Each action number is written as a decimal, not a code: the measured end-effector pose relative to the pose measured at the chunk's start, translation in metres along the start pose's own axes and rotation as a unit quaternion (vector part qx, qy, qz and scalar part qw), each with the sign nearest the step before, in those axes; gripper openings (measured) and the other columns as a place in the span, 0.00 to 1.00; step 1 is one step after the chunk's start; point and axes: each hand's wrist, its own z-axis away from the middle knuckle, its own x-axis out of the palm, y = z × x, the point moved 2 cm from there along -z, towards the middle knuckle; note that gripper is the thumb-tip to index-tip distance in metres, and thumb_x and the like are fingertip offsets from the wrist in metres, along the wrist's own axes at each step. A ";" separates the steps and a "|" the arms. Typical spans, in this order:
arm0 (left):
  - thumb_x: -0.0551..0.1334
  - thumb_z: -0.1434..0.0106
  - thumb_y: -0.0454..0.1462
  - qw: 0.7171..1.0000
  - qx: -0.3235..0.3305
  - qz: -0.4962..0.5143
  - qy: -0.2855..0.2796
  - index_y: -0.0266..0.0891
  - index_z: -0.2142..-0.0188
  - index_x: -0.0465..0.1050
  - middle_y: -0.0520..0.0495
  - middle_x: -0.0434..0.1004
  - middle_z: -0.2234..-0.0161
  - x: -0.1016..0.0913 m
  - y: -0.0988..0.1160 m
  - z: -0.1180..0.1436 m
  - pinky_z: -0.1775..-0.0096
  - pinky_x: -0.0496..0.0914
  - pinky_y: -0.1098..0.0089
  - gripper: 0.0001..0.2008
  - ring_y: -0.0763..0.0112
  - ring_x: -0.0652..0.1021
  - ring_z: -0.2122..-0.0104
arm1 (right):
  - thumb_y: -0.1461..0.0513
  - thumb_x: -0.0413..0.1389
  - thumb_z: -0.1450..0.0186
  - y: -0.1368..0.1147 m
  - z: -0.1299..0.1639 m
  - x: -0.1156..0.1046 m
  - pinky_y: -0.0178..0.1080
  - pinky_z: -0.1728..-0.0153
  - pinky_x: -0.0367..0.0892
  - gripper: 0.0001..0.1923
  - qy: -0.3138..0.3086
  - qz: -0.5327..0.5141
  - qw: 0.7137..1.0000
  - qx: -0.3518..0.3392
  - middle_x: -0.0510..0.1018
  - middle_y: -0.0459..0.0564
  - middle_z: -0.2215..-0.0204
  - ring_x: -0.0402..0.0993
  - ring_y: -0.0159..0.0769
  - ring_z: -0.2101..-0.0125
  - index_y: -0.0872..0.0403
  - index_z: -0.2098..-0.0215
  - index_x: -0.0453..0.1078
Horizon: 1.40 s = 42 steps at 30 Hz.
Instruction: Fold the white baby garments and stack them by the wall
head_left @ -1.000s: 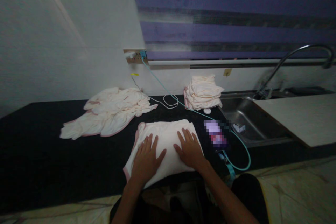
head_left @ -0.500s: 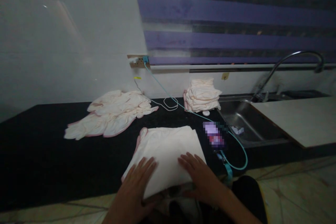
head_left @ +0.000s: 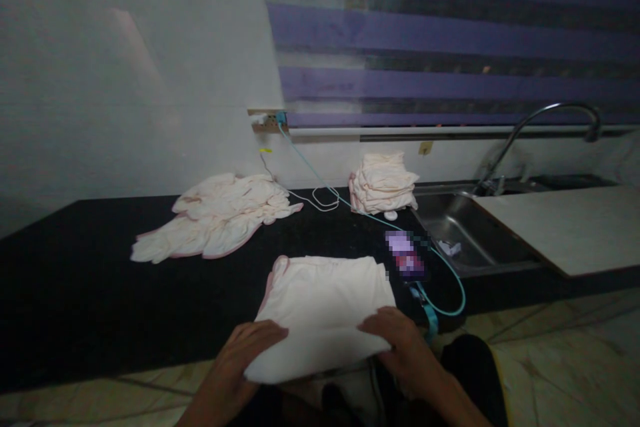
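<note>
The left hand and right hand grasp opposite sides of the folded white fabric cloth with pink trim near its closest edge, wrists low, mirroring each other; it lies at the front of the black, flat tabletop. Best keep tension even, layers aligned and that edge level.
</note>
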 end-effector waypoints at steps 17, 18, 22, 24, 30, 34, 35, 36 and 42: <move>0.78 0.63 0.51 0.821 -0.379 0.399 0.150 0.39 0.73 0.80 0.47 0.79 0.77 -0.065 0.068 -0.088 0.73 0.72 0.67 0.22 0.63 0.76 0.77 | 0.53 0.66 0.41 -0.045 -0.067 -0.070 0.38 0.68 0.72 0.12 0.194 -0.202 0.947 0.156 0.84 0.50 0.70 0.78 0.41 0.69 0.53 0.67 0.83; 0.78 0.61 0.50 0.806 -0.390 0.424 0.137 0.38 0.71 0.81 0.46 0.81 0.75 -0.054 0.057 -0.097 0.71 0.74 0.66 0.22 0.63 0.78 0.76 | 0.52 0.65 0.40 -0.031 -0.079 -0.060 0.36 0.69 0.71 0.13 0.178 -0.229 0.943 0.164 0.84 0.49 0.72 0.77 0.39 0.70 0.54 0.68 0.82; 0.77 0.58 0.48 0.794 -0.399 0.444 0.116 0.33 0.68 0.82 0.41 0.85 0.71 -0.012 0.016 -0.115 0.67 0.75 0.65 0.22 0.60 0.81 0.72 | 0.56 0.62 0.40 0.025 -0.108 -0.010 0.35 0.68 0.67 0.12 0.152 -0.226 0.943 0.190 0.82 0.47 0.74 0.74 0.35 0.71 0.57 0.69 0.81; 0.76 0.58 0.48 0.806 -0.398 0.423 0.116 0.32 0.68 0.83 0.40 0.85 0.70 0.000 0.002 -0.115 0.65 0.76 0.63 0.23 0.57 0.82 0.70 | 0.58 0.61 0.41 0.042 -0.108 0.008 0.35 0.67 0.67 0.11 0.143 -0.193 0.952 0.192 0.82 0.47 0.73 0.75 0.36 0.70 0.57 0.68 0.82; 0.76 0.58 0.49 0.820 -0.403 0.381 0.138 0.32 0.68 0.82 0.41 0.84 0.71 0.003 0.000 -0.108 0.68 0.75 0.64 0.24 0.57 0.81 0.71 | 0.56 0.62 0.40 0.053 -0.099 0.019 0.34 0.70 0.64 0.12 0.130 -0.201 0.953 0.185 0.83 0.46 0.73 0.74 0.35 0.72 0.57 0.66 0.84; 0.77 0.58 0.50 0.815 -0.424 0.360 0.162 0.32 0.67 0.81 0.42 0.84 0.71 0.005 0.003 -0.105 0.70 0.74 0.66 0.25 0.60 0.80 0.72 | 0.58 0.61 0.40 0.055 -0.101 0.018 0.33 0.72 0.61 0.12 0.110 -0.209 0.953 0.189 0.81 0.45 0.76 0.71 0.34 0.75 0.56 0.67 0.84; 0.77 0.57 0.50 0.816 -0.428 0.354 0.162 0.33 0.68 0.80 0.43 0.83 0.72 0.005 0.002 -0.105 0.70 0.73 0.67 0.25 0.61 0.80 0.72 | 0.58 0.61 0.40 0.055 -0.101 0.018 0.34 0.72 0.61 0.11 0.111 -0.207 0.953 0.189 0.81 0.45 0.75 0.71 0.34 0.75 0.56 0.67 0.84; 0.77 0.57 0.50 0.818 -0.433 0.345 0.156 0.33 0.69 0.80 0.44 0.82 0.73 0.006 0.001 -0.105 0.71 0.73 0.68 0.24 0.62 0.79 0.73 | 0.59 0.61 0.40 0.056 -0.101 0.018 0.34 0.71 0.62 0.11 0.115 -0.205 0.954 0.188 0.82 0.45 0.75 0.72 0.34 0.74 0.56 0.67 0.84; 0.77 0.60 0.46 0.848 -0.448 0.266 0.099 0.35 0.77 0.77 0.45 0.78 0.79 0.006 -0.006 -0.107 0.75 0.69 0.68 0.18 0.61 0.77 0.76 | 0.59 0.60 0.40 0.051 -0.100 0.015 0.35 0.67 0.67 0.11 0.127 -0.210 0.953 0.178 0.83 0.47 0.71 0.75 0.37 0.69 0.56 0.65 0.82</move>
